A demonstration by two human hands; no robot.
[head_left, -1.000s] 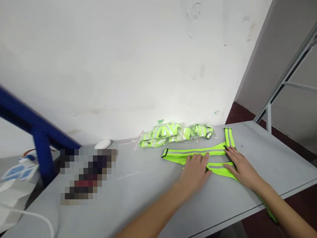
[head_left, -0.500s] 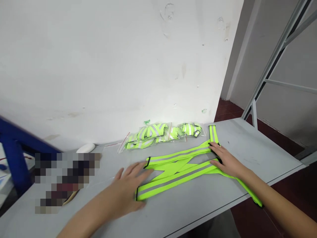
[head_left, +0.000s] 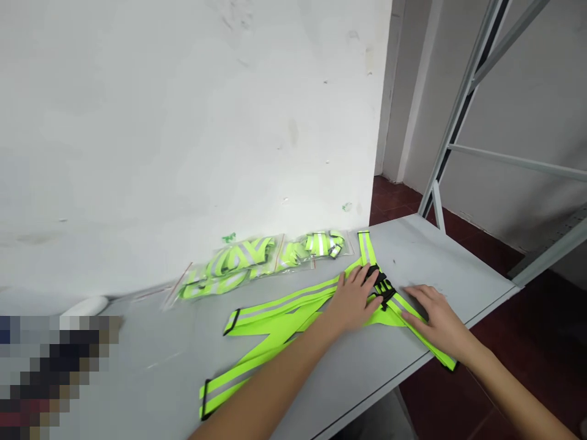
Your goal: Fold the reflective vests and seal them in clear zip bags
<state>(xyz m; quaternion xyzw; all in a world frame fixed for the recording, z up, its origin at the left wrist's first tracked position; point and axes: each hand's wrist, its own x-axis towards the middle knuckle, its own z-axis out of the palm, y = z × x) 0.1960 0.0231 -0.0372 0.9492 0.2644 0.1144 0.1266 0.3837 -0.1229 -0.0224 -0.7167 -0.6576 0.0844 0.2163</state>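
A neon-yellow reflective harness with grey stripes lies spread on the grey table, its straps crossing in the middle. Black sliders sit at its strap ends, and a black buckle shows near its right side. My left hand rests on the straps just left of the buckle, fingers spread and pointing away from me. To the right of the buckle, my right hand is over the strap that runs toward the front edge, thumb and fingers apart. My left forearm covers part of the lower strap.
Clear bags of folded reflective straps lie along the white wall. A white rounded object and a pixelated patch are at the left. A metal frame stands beyond the right end of the table.
My left hand has moved from the left strap ends across to the buckle. My right hand has shifted off the buckle to the strap right of it. The view has turned right.
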